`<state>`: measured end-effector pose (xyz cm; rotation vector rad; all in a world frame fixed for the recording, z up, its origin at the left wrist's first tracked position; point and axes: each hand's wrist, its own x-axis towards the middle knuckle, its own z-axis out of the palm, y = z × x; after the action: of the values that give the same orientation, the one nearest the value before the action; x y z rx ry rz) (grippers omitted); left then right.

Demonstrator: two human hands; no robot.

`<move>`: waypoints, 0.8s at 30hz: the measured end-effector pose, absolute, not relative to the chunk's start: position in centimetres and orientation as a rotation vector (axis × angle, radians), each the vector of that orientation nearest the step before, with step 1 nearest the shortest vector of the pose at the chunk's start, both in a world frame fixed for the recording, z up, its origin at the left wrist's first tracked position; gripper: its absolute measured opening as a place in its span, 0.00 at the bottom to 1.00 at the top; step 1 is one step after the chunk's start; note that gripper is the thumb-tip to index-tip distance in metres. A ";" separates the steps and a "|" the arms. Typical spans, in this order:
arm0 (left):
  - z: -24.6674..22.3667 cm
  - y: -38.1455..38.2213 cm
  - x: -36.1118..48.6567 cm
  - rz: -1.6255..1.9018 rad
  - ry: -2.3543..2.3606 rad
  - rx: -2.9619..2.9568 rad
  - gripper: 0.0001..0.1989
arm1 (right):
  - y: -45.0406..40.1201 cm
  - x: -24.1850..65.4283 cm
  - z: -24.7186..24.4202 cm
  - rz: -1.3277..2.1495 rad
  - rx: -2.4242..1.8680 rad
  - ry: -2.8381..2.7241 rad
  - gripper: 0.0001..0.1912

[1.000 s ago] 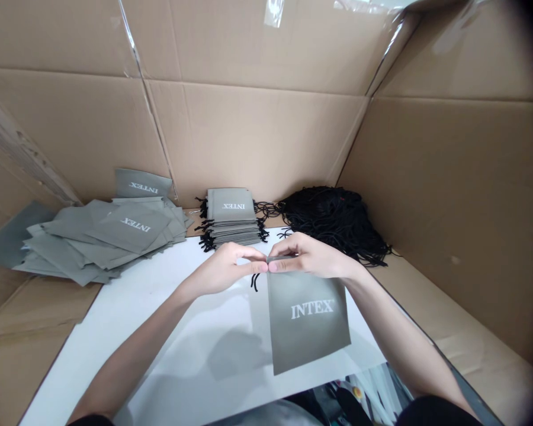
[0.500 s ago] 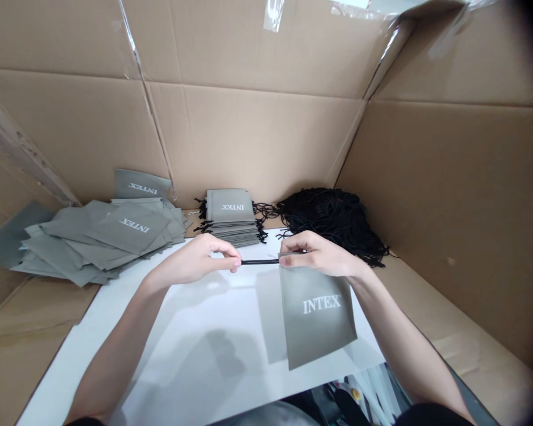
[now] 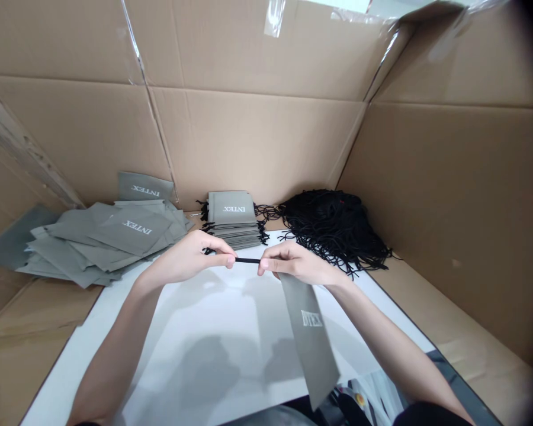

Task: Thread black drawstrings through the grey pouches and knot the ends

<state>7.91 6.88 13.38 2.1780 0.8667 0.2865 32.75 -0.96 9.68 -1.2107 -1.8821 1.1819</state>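
Between my two hands a short length of black cord [image 3: 247, 260] is pulled straight. My left hand [image 3: 206, 257] pinches one end of it between thumb and fingertips. My right hand [image 3: 295, 263] grips the cord's other end at thumb and forefinger. From under that hand hangs a grey pouch [image 3: 308, 331] with white INTEX lettering, turned partly edge-on. How the cord joins the pouch is hidden behind my right fingers.
A loose heap of grey pouches [image 3: 102, 236] lies at the left. A neat stack of corded pouches [image 3: 231, 210] stands at the back, beside a tangled pile of black cords [image 3: 333, 222]. Cardboard walls [image 3: 257, 136] enclose the white work surface [image 3: 190, 349].
My right hand has moved left, towards my left hand, so the cord span between them is shorter. The hanging pouch has turned from nearly face-on to more edge-on.
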 end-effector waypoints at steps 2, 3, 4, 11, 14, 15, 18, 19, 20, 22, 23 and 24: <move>13.5 7.1 7.6 0.251 0.865 2.196 0.12 | -1.1 32.7 9.7 1.100 -1.254 -1.890 0.19; 13.6 7.2 7.4 0.219 0.858 2.209 0.12 | -1.1 32.6 9.7 1.078 -1.266 -1.898 0.18; 13.6 7.4 7.2 0.176 0.844 2.222 0.13 | -1.2 32.5 9.9 1.068 -1.272 -1.909 0.17; 13.3 7.2 6.8 0.432 0.831 2.259 0.16 | -1.0 31.4 11.1 1.080 -1.243 -1.959 0.14; 13.0 6.2 7.7 0.552 0.732 2.276 0.15 | -0.7 31.2 11.2 1.068 -1.230 -1.976 0.14; 12.7 5.8 8.0 0.535 0.698 2.301 0.14 | -0.6 31.2 11.2 1.061 -1.225 -1.978 0.14; 12.0 5.0 8.7 0.504 0.688 2.421 0.12 | -0.5 31.0 11.2 1.021 -1.209 -1.993 0.14; 11.8 4.9 8.8 0.506 0.702 2.443 0.12 | -0.6 30.9 11.2 0.986 -1.214 -2.003 0.15; 11.8 4.9 8.8 0.507 0.715 2.443 0.13 | -0.7 30.8 11.1 0.931 -1.226 -2.013 0.15; 11.9 5.1 8.7 0.499 0.720 2.367 0.12 | -0.9 30.7 11.0 0.764 -1.257 -2.032 0.17; 12.0 5.4 8.7 0.485 0.707 2.307 0.11 | -1.0 30.7 10.8 0.658 -1.263 -2.044 0.17; 12.2 5.6 8.7 0.469 0.687 2.239 0.10 | -1.1 30.7 10.6 0.543 -1.258 -2.060 0.17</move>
<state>8.65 5.61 12.18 2.2392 0.6867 0.4689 30.65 -1.07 10.60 -1.2577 -2.0597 0.5425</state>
